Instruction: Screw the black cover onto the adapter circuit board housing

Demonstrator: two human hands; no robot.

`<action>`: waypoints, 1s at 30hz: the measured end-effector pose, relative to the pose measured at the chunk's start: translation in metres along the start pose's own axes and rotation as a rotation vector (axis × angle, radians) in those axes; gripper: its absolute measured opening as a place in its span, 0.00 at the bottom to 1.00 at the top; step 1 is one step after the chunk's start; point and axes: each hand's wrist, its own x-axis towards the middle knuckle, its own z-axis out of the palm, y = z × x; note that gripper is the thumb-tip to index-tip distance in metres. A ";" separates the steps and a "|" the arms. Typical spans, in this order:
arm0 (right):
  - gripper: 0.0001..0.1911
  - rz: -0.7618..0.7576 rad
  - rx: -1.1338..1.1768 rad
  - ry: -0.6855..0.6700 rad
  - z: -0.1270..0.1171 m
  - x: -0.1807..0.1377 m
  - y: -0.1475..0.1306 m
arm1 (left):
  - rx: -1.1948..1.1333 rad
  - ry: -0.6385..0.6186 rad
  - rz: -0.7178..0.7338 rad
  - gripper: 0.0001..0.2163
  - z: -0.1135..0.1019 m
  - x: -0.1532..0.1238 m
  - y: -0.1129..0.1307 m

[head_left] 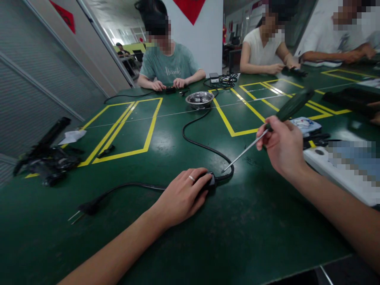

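Observation:
On the green table, my left hand (184,194) is closed over a small black box (211,181) on a power cord, pressing it against the tabletop; most of the box is hidden under the fingers. One length of the black cord (196,142) curves away towards a metal bowl, and the other runs left to a two-pin plug (89,207). My right hand (282,146) grips a screwdriver (292,106) with a dark green handle. Its thin shaft slants down to the left, with the tip just above the cord beside the box.
The metal bowl (199,99) holds small parts. Black parts and plastic wrap (50,166) lie at the left, near a white paper (73,136). A white device (341,170) and a patterned pouch (305,126) are at right. Several people sit across the table, handling black items.

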 end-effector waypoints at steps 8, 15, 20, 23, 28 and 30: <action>0.05 -0.473 -0.350 0.346 -0.022 0.022 0.005 | 0.034 -0.008 -0.016 0.19 -0.001 -0.003 -0.002; 0.07 -0.514 -0.436 0.280 -0.023 0.022 0.016 | -0.034 -0.070 -0.018 0.18 -0.020 -0.021 -0.024; 0.09 -0.529 -0.436 0.283 -0.022 0.022 0.020 | -0.203 -0.098 -0.090 0.17 -0.021 -0.023 -0.034; 0.08 -0.529 -0.419 0.291 -0.021 0.021 0.019 | -0.289 -0.077 -0.113 0.15 -0.018 -0.022 -0.034; 0.07 -0.502 -0.312 0.343 -0.016 0.019 0.013 | -0.348 -0.026 -0.144 0.14 -0.010 -0.020 -0.032; 0.05 -0.453 -0.244 0.339 -0.014 0.018 0.010 | -0.362 -0.002 -0.162 0.14 -0.008 -0.019 -0.031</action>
